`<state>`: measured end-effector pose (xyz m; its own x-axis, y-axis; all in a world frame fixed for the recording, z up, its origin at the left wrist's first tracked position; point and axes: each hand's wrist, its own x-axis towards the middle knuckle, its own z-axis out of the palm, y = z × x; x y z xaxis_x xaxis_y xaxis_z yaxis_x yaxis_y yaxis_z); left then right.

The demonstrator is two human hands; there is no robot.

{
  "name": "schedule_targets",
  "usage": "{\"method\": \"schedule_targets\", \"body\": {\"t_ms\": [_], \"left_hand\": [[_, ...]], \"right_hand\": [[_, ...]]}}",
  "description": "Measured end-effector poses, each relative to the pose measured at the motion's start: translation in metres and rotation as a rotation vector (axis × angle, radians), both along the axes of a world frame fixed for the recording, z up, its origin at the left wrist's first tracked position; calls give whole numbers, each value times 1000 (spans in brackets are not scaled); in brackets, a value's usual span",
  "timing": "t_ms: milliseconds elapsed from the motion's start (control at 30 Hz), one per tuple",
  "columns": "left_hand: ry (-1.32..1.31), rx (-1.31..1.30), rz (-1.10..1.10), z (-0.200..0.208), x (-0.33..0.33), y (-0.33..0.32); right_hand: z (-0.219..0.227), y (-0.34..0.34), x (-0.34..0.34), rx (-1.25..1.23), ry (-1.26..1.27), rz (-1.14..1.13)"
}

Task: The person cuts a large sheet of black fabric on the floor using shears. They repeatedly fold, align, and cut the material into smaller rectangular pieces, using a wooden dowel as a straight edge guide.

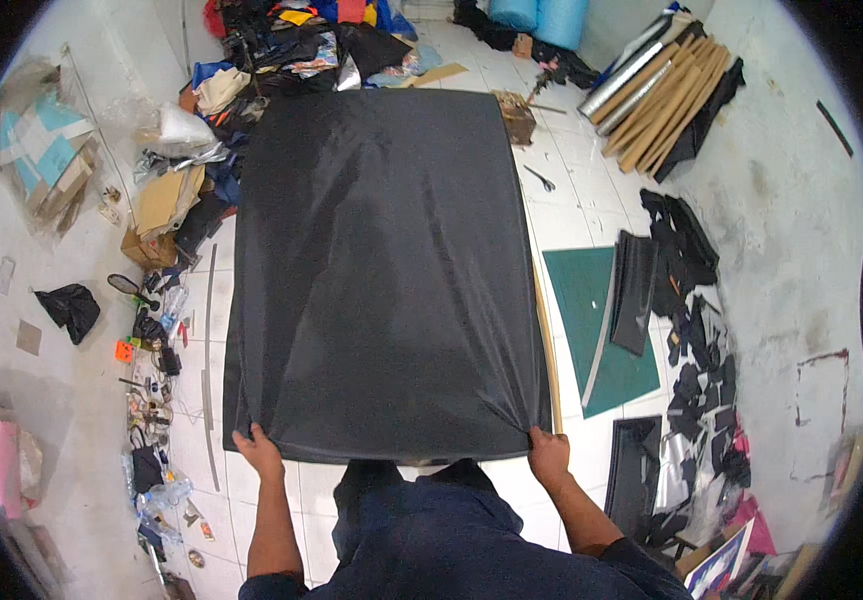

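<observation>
A large sheet of black fabric (391, 280) spreads out in front of me, with creases running from its two near corners. My left hand (259, 450) pinches the near left corner. At the near right corner my right hand (548, 455) is closed on the same fabric, and folds fan out from the grip. Along the right side, a thin strip of a pale wooden edge (549, 350) shows beneath the cloth. Whatever else lies under the fabric is hidden.
Right of the fabric lie a green cutting mat (576, 300), folded black pieces (634, 300) and scissors (540, 179). Cardboard rolls (676, 100) lean at the far right. A long metal ruler (209, 370) and small tools line the left. Scrap heaps (301, 50) fill the back.
</observation>
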<state>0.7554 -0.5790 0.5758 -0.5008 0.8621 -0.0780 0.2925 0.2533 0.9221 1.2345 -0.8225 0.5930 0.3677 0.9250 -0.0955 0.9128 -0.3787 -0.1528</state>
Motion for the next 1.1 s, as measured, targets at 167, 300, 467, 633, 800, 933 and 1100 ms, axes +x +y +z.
{"method": "schedule_targets", "body": {"t_ms": [167,300,467,633,800,933,1100], "left_hand": [[51,-103,28,22,-38,-118],[220,-242,60,16,-84,-170],[-160,-216,77,-39,-87,-220],[-490,-397,305,-162,-59,-207],[-805,-526,70,-314,-46,-189],[-832,-669,-110,-418,-28,-141],[-791,-610,-203,-514,-59,-97]], "right_hand": [[-1,-118,-41,-147,137,-53],[-6,-168,-77,-201,199,-81],[-70,-213,-96,-264,227,-263],[-174,-199,-79,-110,253,-394],[-338,-175,-33,30,192,-423],[-453,-140,15,101,120,-315],[-540,-88,8,255,254,-201]]}}
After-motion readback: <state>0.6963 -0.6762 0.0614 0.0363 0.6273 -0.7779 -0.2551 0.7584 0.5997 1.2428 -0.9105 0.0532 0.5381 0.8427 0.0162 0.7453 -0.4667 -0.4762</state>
